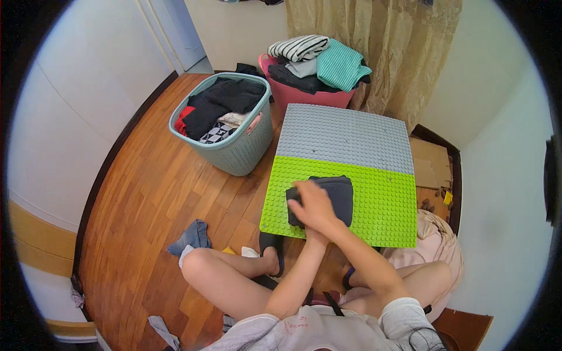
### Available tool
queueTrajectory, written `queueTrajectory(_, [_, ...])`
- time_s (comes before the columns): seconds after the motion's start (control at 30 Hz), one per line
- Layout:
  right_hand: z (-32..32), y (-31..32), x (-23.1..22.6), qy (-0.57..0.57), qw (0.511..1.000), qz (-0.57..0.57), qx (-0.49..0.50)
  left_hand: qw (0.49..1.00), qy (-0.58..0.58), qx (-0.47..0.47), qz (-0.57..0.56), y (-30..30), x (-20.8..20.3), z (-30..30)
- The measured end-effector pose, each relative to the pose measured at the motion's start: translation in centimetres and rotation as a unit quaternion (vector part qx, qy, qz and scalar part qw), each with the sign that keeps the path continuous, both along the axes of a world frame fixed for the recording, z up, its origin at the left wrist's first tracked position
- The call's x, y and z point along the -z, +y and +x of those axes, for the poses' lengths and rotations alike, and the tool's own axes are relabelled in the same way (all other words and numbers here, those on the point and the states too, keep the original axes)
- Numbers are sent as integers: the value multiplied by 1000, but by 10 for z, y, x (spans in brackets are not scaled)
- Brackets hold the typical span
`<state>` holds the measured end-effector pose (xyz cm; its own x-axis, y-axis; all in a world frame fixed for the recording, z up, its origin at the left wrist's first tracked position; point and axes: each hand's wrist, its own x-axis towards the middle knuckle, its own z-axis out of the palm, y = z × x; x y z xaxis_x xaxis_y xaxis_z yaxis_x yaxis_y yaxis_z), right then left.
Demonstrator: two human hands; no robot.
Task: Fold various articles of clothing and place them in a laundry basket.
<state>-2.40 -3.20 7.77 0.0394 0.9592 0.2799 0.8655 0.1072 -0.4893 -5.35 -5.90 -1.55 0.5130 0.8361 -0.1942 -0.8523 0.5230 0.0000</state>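
Note:
A folded dark garment (341, 196) lies on the green half of a studded building-block tabletop (380, 210). Across its left part rests my right hand (314, 205), palm down, fingers stretched toward the left edge of the fold and thumb apart. The fingertips are slightly blurred. My left hand (317, 236) is under the right one at the near edge of the cloth. Only its wrist area shows, so its fingers are hidden. The two forearms cross close to the table's near edge.
A light blue laundry basket (234, 149) full of dark clothes stands left of the table. Behind the table, a pink tub (307, 96) holds piled clothes, striped ones on top. Denim (193, 237) and a grey cloth (164, 331) lie on the wooden floor. Beige fabric (433, 243) is at right.

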Motion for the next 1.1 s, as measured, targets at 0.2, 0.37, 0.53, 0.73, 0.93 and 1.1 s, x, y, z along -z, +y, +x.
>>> queueTrajectory(0.2, [89, -43, 38, 113, 935, 158, 296, 991, -130, 29, -21, 10, -31, 1])
queueTrajectory(0.37, [91, -61, 41, 679, 703, -150, 150, 990, -84, 112, -22, 3, -34, -16])
queueTrajectory(0.53, [82, -62, 35, 726, 662, -108, 152, 985, 72, 159, -17, 1, -47, -33])
queueTrajectory(0.73, [70, -56, 20, 778, 599, -2, 190, 880, 464, -48, 86, -13, -63, -50])
queueTrajectory(0.93, [36, -48, -6, 758, 638, 67, 118, 918, 375, -28, 130, -4, -83, -60])
queueTrajectory(1.1, [26, -33, 0, 727, 684, 38, 50, 936, 309, -144, 90, 60, -98, -90])
